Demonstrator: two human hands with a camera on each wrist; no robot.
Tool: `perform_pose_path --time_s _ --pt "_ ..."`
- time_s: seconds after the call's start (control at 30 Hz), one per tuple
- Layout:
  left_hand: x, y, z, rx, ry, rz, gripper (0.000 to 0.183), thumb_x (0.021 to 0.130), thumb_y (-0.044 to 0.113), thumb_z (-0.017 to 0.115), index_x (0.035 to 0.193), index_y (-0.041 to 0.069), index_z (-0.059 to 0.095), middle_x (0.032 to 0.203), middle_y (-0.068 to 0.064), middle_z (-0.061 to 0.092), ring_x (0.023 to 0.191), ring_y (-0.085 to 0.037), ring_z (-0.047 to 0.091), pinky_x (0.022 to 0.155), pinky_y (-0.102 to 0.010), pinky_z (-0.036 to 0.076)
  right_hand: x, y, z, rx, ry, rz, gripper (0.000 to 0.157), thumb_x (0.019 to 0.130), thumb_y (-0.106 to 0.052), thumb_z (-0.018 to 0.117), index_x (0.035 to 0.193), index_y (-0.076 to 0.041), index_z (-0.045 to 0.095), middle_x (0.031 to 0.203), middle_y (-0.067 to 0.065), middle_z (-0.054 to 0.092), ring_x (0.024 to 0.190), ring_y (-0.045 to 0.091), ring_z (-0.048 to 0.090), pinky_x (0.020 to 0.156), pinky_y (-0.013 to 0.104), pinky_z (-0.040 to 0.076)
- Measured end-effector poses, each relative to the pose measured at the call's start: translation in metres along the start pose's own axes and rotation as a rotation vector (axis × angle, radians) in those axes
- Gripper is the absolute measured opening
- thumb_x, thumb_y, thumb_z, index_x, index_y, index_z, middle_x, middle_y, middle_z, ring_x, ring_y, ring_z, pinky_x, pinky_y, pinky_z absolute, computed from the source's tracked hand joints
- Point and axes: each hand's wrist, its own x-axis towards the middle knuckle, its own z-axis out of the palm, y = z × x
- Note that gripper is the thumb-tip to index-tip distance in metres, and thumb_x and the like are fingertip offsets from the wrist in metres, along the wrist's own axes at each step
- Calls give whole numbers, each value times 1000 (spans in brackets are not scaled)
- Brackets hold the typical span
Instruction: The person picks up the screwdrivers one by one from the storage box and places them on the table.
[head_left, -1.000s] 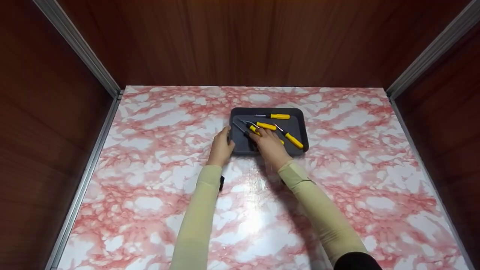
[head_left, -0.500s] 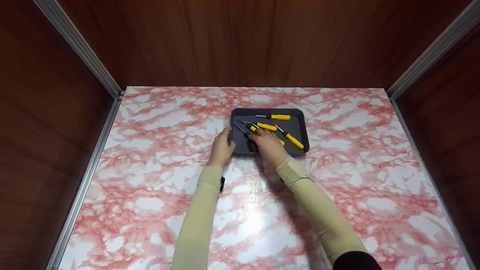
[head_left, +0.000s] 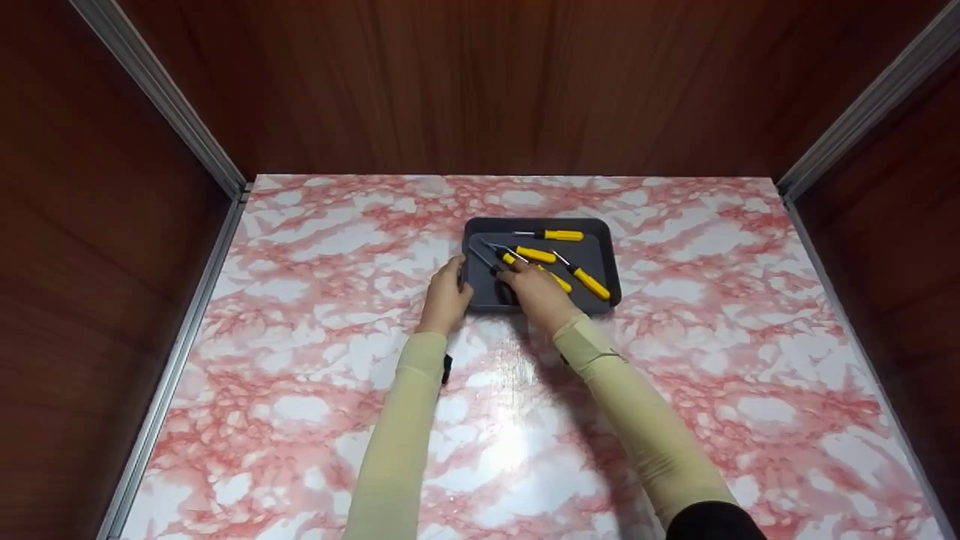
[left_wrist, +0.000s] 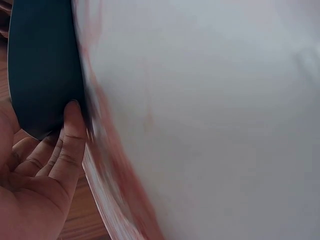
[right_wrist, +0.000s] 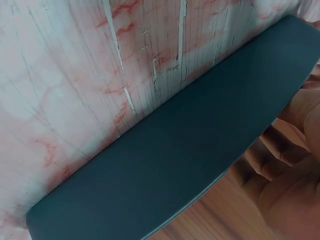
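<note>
In the head view, a dark grey tray (head_left: 480, 301) holds several screwdrivers with yellow handles. My left hand (head_left: 447, 294) grips the tray's left side; the left wrist view has its fingers (left_wrist: 72, 145) against the outer wall near a corner. Over the front rim reaches my right hand (head_left: 541, 294), its fingers curled down among the screwdrivers. It pinches a screwdriver (head_left: 484, 258) whose shaft points to the far left, the handle hidden under the hand. Another yellow handle (head_left: 559, 282) shows beside these fingers. In the right wrist view, the tray's wall hides the fingertips.
One screwdriver (head_left: 562, 235) lies along the tray's far side, another (head_left: 591, 283) slants at the right, and a third (head_left: 535, 254) lies between. The tray stands on a red-and-white marbled tabletop (head_left: 315, 409). Brown wood-grain panels (head_left: 480, 90) enclose the back and both sides.
My right fingers have drawn back slightly toward me, uncovering more of the yellow handle beside them. The left hand stays at the tray's side.
</note>
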Motion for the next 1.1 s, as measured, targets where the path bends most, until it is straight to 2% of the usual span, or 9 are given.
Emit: perform_pose_path --time_s 0.23,0.47,0.67,0.83,1.1 --pt "0 0 2 32 10 0 49 79 0 53 127 3 45 107 -13 56 83 -18 52 73 -32 42 2 2 2 -5 -25 -8 34 87 1 50 117 -12 59 114 16 53 96 30 54 76 41 45" --pt "2 1 1 17 -2 -24 49 81 1 53 128 4 44 110 -13 55 84 -17 52 72 -32 42 5 5 4 14 26 -30 26 85 -1 54 109 -10 61 98 14 57 84 29 57 68 39 47" --pt "2 2 1 16 1 -30 49 81 0 53 128 3 44 113 -13 54 89 -17 52 74 -32 42 6 4 3 21 39 -26 24 83 0 56 105 -8 61 94 15 58 80 30 59 66 40 47" --pt "1 2 1 15 6 -13 49 81 0 53 128 3 44 113 -13 54 92 -18 53 76 -32 43 5 3 1 -1 24 16 26 87 0 50 109 -10 60 95 16 57 82 31 57 67 42 47" --pt "1 0 1 21 11 -2 49 80 1 52 128 3 44 106 -12 56 90 -18 53 77 -32 42 3 4 2 -37 42 60 35 86 -1 52 119 -12 56 105 16 52 93 31 50 77 43 44"
